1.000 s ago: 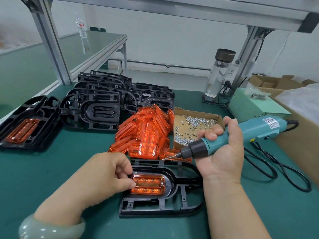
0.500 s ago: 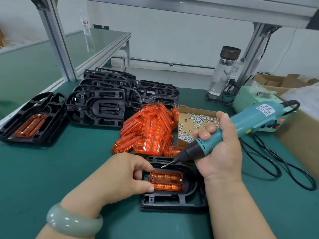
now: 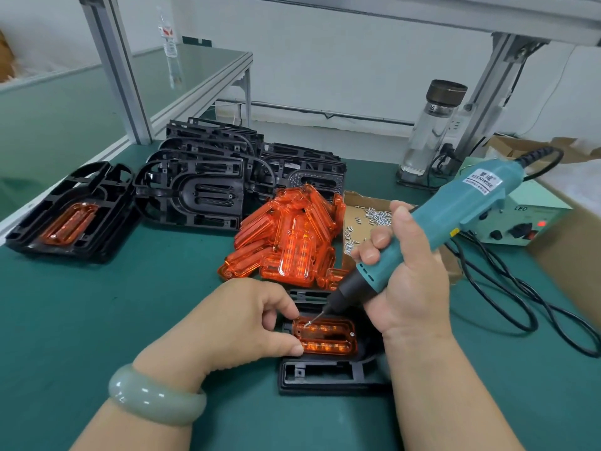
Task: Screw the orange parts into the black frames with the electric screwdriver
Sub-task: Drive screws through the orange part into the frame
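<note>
Screwdriver (image 3: 435,229) bit touches orange part (image 3: 325,336) in frame (image 3: 325,375).

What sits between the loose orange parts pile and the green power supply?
In the head view, an open cardboard box of small silver screws, partly hidden by the right hand gripping the electric screwdriver.

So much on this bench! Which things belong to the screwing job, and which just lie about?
Job: electric screwdriver, orange part, black frame, screws, orange pile, spare frames, left hand, right hand.
Lying about: glass bottle, cardboard box.
</note>
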Tool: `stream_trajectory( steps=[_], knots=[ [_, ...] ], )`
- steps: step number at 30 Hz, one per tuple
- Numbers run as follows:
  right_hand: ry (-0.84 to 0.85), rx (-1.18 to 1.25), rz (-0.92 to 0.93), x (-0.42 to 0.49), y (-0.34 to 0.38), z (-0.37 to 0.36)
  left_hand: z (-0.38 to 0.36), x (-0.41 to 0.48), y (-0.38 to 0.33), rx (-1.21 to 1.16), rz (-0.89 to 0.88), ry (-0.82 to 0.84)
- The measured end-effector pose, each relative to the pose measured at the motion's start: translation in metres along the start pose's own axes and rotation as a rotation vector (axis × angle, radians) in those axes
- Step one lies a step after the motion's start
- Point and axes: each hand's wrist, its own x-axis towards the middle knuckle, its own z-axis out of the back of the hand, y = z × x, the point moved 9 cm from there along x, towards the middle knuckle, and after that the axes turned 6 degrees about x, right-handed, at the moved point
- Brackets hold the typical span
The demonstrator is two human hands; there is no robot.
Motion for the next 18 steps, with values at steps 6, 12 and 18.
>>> stream_trajectory(
  steps=[6, 12, 18],
  knots=[
    [-0.010, -0.013, 0.004, 0.0010, -0.0021, 0.0010, -0.0003, 0.0000, -0.0024, 0.002, -0.015, 0.003],
    [0.041, -0.029, 0.013, 0.0002, -0.0031, -0.0038, -0.0013, 0.0003, -0.0030, 0.005, -0.021, 0.012],
    [0.062, -0.058, 0.017, -0.0014, -0.0046, -0.0080, -0.0013, -0.0003, -0.0027, 0.001, -0.020, 0.013]
  ],
)
